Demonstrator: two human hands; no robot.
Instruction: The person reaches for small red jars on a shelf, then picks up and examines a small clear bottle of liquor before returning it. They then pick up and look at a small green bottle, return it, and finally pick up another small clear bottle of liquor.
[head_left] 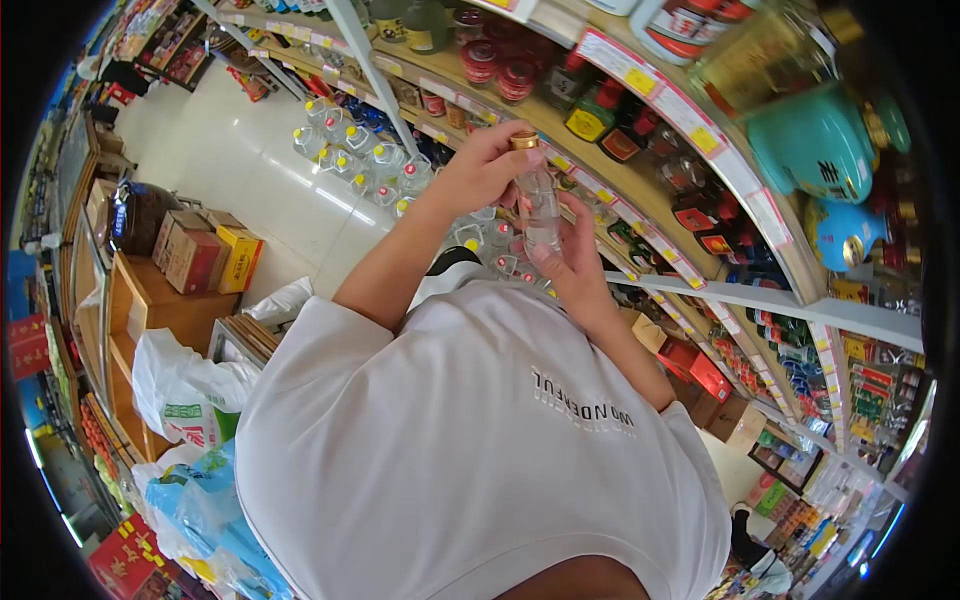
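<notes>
A clear bottle (541,205) with a gold cap (524,141) is held in front of my chest, close to the shelf. My left hand (482,172) is closed around its neck, with fingers at the cap. Lower down, my right hand (574,256) grips the bottle near its base. The bottle tilts slightly and its contents look clear. Behind and below my hands, several large clear plastic jugs (385,155) with red and yellow caps stand on the floor, partly hidden by my arms.
Curved-looking shelves (690,115) of bottles and jars run along the right, edged with price tags. A turquoise bottle (815,145) stands on the upper shelf. Cardboard boxes (190,255) and a white plastic bag (180,375) are at left. Pale floor (230,140) lies ahead.
</notes>
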